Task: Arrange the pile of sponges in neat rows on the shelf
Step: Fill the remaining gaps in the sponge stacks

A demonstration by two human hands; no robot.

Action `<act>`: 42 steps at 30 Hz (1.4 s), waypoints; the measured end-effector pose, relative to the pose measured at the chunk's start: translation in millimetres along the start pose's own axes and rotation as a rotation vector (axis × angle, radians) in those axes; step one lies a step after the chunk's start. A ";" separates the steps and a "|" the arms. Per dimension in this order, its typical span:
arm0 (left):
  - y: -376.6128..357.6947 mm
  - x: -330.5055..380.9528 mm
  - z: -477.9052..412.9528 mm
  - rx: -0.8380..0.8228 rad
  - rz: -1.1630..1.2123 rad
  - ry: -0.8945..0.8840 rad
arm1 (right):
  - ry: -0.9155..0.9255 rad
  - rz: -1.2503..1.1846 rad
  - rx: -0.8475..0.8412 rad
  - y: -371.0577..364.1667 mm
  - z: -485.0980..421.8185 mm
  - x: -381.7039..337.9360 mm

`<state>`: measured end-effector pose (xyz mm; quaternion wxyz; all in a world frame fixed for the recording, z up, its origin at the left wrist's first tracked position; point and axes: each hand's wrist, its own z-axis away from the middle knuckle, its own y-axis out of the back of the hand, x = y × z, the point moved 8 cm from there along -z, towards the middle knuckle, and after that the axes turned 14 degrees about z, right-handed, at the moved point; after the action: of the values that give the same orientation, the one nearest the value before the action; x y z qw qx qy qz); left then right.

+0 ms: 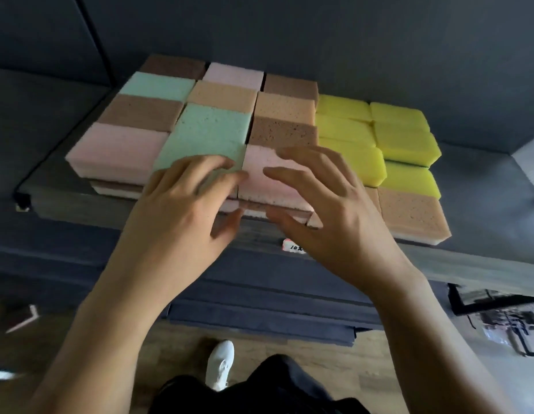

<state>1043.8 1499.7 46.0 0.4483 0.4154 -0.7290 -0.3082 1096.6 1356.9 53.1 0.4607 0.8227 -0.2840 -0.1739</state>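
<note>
Head view, looking down and forward.

Shelf: grey, loaded with sponges in straight rows, sides touching. Landmark for every position below: front pink sponge, at the shelf's front edge, in the middle of the block.

Left of landmark, touching: teal sponge. Further left, same front row: second pink sponge. Behind landmark, touching: brown sponge, then more tan and brown ones toward the back. Right of landmark: yellow sponges in two columns. Right of landmark and at the edge, in front of the yellow ones: tan sponge with a white underside.

Under landmark: lower layer, brown and pale edges showing at the front. Count not readable.

Left hand: fingers spread and nearly straight, fingertips lying on the teal sponge's front corner, right at the seam with landmark. Thumb lower, in front of the lower layer. Nothing gripped.

Right hand: fingers spread wide, lightly bent, over landmark's right half. Thumb low, at the front of the lower layer. Nothing clasped. Contact with the sponge top not resolvable through blur.

Below landmark, on the shelf's front lip: small white label, writing unreadable. Further below: wooden floor, white shoe.
</note>
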 end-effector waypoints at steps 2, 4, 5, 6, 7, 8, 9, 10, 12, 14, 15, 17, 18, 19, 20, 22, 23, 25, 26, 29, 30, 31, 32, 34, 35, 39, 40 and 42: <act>3.0 9.9 22.6 0.075 -0.011 0.043 | 0.041 -0.075 0.034 11.9 12.5 -7.6; 2.6 19.6 49.6 0.135 -0.031 0.123 | 0.079 -0.158 -0.012 13.5 27.5 -14.8; 1.3 25.0 64.5 0.165 -0.034 0.173 | 0.104 -0.184 -0.046 11.7 36.2 -18.7; -1.7 30.7 79.7 0.193 -0.036 0.223 | 0.136 -0.207 -0.083 8.6 45.0 -23.2; -6.7 37.4 95.9 0.212 -0.036 0.271 | 0.172 -0.231 -0.125 4.0 55.0 -27.7; -13.9 44.0 111.7 0.223 -0.034 0.318 | 0.201 -0.256 -0.170 -1.9 65.8 -32.0; -21.7 50.1 127.1 0.228 -0.028 0.366 | 0.219 -0.282 -0.217 -8.5 76.6 -35.9; -29.3 54.7 141.7 0.232 -0.026 0.416 | 0.226 -0.301 -0.263 -15.8 87.1 -39.5; -46.2 60.6 171.5 0.222 -0.020 0.527 | 0.224 -0.330 -0.349 -30.8 109.5 -46.1; -64.0 59.0 198.9 0.189 0.009 0.642 | 0.204 -0.368 -0.422 -48.2 130.1 -51.2; -72.9 56.4 212.2 0.168 0.018 0.698 | 0.193 -0.378 -0.468 -59.0 140.7 -55.3; -88.9 46.6 237.0 0.150 0.025 0.798 | 0.146 -0.393 -0.574 -89.4 164.5 -61.1; -97.7 38.6 248.4 0.150 0.036 0.839 | 0.113 -0.407 -0.631 -108.1 177.5 -65.3; -109.3 29.5 259.6 0.144 0.051 0.876 | 0.084 -0.420 -0.683 -126.9 190.7 -70.5; -124.4 18.1 271.6 0.134 0.072 0.914 | 0.065 -0.440 -0.711 -146.2 203.6 -76.6; -162.2 -10.3 299.9 0.122 0.140 1.000 | 0.036 -0.456 -0.763 -193.7 232.4 -89.1; -177.8 -20.2 309.9 0.122 0.174 1.037 | 0.025 -0.443 -0.799 -210.2 242.3 -91.5; -222.2 -51.1 340.7 0.109 0.217 1.108 | 0.006 -0.395 -0.864 -262.3 271.2 -100.0; -244.7 -67.8 357.4 0.131 0.228 1.132 | -0.004 -0.363 -0.883 -289.8 286.7 -104.7; -319.8 -112.4 419.8 0.187 0.255 1.234 | -0.031 -0.278 -0.938 -374.2 347.2 -118.4; -348.8 -125.2 443.3 0.180 0.271 1.283 | -0.039 -0.251 -0.955 -401.5 370.5 -122.0; -379.0 -136.0 466.7 0.172 0.288 1.324 | -0.041 -0.227 -0.973 -427.9 394.7 -124.8; -409.4 -144.4 489.3 0.159 0.299 1.363 | -0.039 -0.207 -0.992 -453.3 419.2 -127.0; -470.2 -158.5 531.9 0.118 0.308 1.426 | -0.017 -0.177 -1.028 -501.8 467.3 -129.8; -499.4 -163.6 551.4 0.091 0.317 1.456 | -0.006 -0.166 -1.056 -525.5 490.6 -130.2; -603.0 -178.2 611.7 -0.059 0.363 1.517 | 0.002 -0.125 -1.161 -615.1 572.5 -123.1; -623.1 -183.4 622.6 -0.095 0.354 1.515 | 0.006 -0.115 -1.173 -635.1 587.5 -121.0; -657.3 -197.0 640.6 -0.133 0.342 1.516 | 0.018 -0.100 -1.188 -672.0 612.2 -118.1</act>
<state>727.3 1417.2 -834.0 0.8894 0.3669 -0.2574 0.0900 875.8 1305.7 -835.1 0.8357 0.4379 -0.0949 -0.3174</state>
